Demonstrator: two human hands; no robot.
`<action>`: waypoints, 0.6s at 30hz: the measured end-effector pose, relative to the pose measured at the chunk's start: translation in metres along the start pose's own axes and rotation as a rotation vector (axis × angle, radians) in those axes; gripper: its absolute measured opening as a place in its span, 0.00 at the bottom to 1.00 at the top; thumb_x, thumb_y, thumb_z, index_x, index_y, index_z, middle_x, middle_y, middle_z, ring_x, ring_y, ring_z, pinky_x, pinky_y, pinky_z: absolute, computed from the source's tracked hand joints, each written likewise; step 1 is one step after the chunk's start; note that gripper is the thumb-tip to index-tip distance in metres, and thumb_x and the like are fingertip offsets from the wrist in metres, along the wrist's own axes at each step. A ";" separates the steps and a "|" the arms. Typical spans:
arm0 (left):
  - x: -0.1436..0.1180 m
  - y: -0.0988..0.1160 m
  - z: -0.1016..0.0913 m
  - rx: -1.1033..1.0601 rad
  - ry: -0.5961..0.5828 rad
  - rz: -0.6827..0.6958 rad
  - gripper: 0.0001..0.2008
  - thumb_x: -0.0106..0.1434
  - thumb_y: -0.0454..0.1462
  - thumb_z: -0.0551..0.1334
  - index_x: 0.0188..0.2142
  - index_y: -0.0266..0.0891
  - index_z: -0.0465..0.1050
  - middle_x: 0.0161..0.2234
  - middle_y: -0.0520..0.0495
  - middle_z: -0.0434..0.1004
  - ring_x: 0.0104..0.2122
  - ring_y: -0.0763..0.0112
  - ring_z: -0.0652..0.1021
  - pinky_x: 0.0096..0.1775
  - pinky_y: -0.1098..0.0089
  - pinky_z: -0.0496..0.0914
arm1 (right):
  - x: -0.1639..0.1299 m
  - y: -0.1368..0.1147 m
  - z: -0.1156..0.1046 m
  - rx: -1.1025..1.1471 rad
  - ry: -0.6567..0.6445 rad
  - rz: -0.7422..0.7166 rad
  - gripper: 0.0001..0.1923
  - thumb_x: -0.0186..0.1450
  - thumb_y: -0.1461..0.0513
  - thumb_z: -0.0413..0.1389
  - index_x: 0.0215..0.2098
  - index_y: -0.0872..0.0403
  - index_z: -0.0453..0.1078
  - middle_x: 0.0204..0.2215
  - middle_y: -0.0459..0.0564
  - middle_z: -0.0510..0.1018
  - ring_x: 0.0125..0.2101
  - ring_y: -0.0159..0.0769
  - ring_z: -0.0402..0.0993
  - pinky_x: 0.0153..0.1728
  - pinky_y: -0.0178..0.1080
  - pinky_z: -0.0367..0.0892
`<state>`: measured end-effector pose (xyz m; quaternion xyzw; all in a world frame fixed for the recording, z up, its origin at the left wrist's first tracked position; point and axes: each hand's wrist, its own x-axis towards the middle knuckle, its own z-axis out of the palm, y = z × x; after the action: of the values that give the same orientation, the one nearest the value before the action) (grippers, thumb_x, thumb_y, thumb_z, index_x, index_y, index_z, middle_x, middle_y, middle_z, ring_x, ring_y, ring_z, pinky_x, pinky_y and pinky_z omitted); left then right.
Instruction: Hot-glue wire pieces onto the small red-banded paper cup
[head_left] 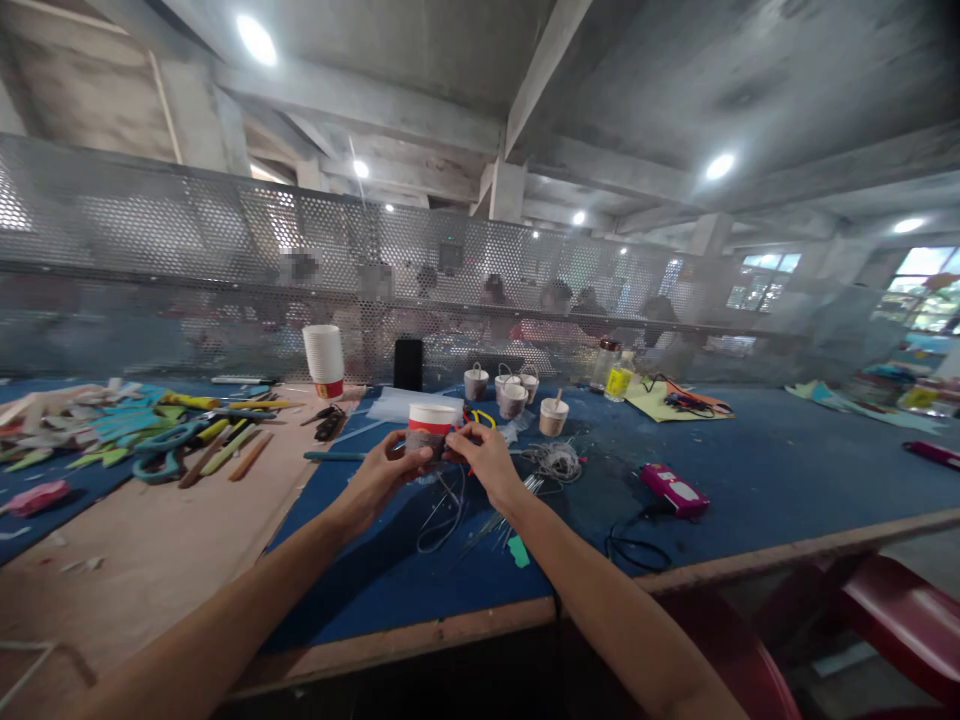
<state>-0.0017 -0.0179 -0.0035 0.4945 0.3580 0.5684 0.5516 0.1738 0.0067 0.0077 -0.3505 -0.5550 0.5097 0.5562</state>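
A paper cup point(431, 424) with a white rim, a red band and a grey wrapped body is held above the blue table point(750, 480). My left hand point(386, 468) grips its left side and my right hand point(484, 455) pinches its right side at the band. Thin wire or string point(442, 515) hangs down from the cup between my hands. A bundle of thin wire point(559, 460) lies just right of my right hand.
Several small wrapped cups point(514, 397) stand behind; a stack of paper cups point(324, 360) and a black phone point(408, 363) stand by the mesh screen. Scissors point(161, 455) and coloured sticks lie left on a brown board. A pink tool point(673, 489) lies right. People sit beyond the screen.
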 end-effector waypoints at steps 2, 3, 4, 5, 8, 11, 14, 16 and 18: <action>0.000 0.000 0.000 -0.002 -0.013 -0.006 0.22 0.53 0.41 0.75 0.45 0.39 0.75 0.42 0.44 0.83 0.40 0.61 0.82 0.47 0.62 0.73 | 0.001 0.002 0.000 0.003 0.003 -0.008 0.13 0.53 0.53 0.66 0.24 0.52 0.71 0.25 0.43 0.75 0.28 0.37 0.78 0.39 0.42 0.76; 0.001 -0.001 0.000 0.000 -0.015 -0.008 0.22 0.53 0.41 0.75 0.45 0.39 0.75 0.42 0.44 0.83 0.40 0.61 0.82 0.47 0.62 0.73 | 0.001 0.003 0.000 0.000 0.002 -0.014 0.12 0.54 0.54 0.66 0.24 0.52 0.72 0.25 0.43 0.75 0.28 0.37 0.78 0.39 0.42 0.76; 0.001 0.000 0.000 0.006 -0.014 -0.008 0.22 0.52 0.41 0.76 0.44 0.39 0.75 0.42 0.43 0.83 0.41 0.60 0.83 0.48 0.61 0.73 | 0.001 0.004 0.001 -0.005 -0.001 -0.022 0.12 0.54 0.54 0.66 0.24 0.52 0.72 0.25 0.43 0.76 0.28 0.37 0.78 0.39 0.42 0.76; 0.001 0.000 0.000 0.014 -0.007 -0.007 0.22 0.52 0.41 0.76 0.44 0.39 0.74 0.42 0.43 0.83 0.41 0.59 0.83 0.48 0.61 0.74 | 0.000 0.005 0.001 -0.015 -0.003 -0.031 0.12 0.54 0.54 0.65 0.24 0.52 0.72 0.25 0.43 0.76 0.28 0.37 0.78 0.39 0.42 0.76; 0.000 0.002 0.002 0.032 0.018 0.000 0.22 0.50 0.41 0.76 0.43 0.38 0.75 0.40 0.43 0.83 0.42 0.57 0.83 0.50 0.58 0.73 | -0.001 0.006 0.002 -0.070 -0.004 -0.058 0.11 0.55 0.54 0.64 0.24 0.52 0.72 0.24 0.43 0.76 0.29 0.37 0.77 0.38 0.41 0.75; -0.002 0.005 0.004 0.023 0.023 -0.001 0.21 0.51 0.42 0.76 0.43 0.38 0.75 0.39 0.44 0.83 0.42 0.58 0.83 0.50 0.58 0.74 | -0.003 0.003 0.004 -0.082 -0.010 -0.063 0.10 0.55 0.55 0.64 0.24 0.52 0.73 0.23 0.43 0.75 0.28 0.36 0.76 0.37 0.40 0.75; -0.002 0.005 0.004 -0.014 -0.004 -0.005 0.20 0.53 0.41 0.75 0.43 0.38 0.76 0.41 0.44 0.83 0.43 0.59 0.83 0.49 0.61 0.74 | -0.004 0.000 0.005 -0.031 -0.018 -0.037 0.10 0.55 0.55 0.65 0.24 0.52 0.73 0.23 0.43 0.75 0.27 0.36 0.77 0.38 0.41 0.76; -0.002 0.005 0.003 -0.041 -0.031 -0.011 0.19 0.55 0.40 0.75 0.44 0.38 0.77 0.42 0.44 0.82 0.44 0.61 0.82 0.48 0.63 0.74 | -0.003 -0.001 0.005 -0.008 -0.018 -0.012 0.10 0.54 0.55 0.65 0.24 0.53 0.72 0.23 0.43 0.75 0.27 0.36 0.77 0.38 0.41 0.76; -0.002 0.004 0.002 -0.063 -0.050 -0.022 0.19 0.55 0.39 0.74 0.45 0.39 0.77 0.45 0.44 0.82 0.44 0.62 0.82 0.48 0.64 0.74 | -0.002 -0.002 0.004 0.001 -0.014 0.010 0.11 0.53 0.55 0.66 0.24 0.52 0.72 0.23 0.43 0.75 0.27 0.37 0.77 0.37 0.41 0.76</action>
<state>-0.0013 -0.0203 0.0010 0.4871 0.3315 0.5607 0.5818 0.1701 0.0032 0.0094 -0.3494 -0.5567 0.5153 0.5499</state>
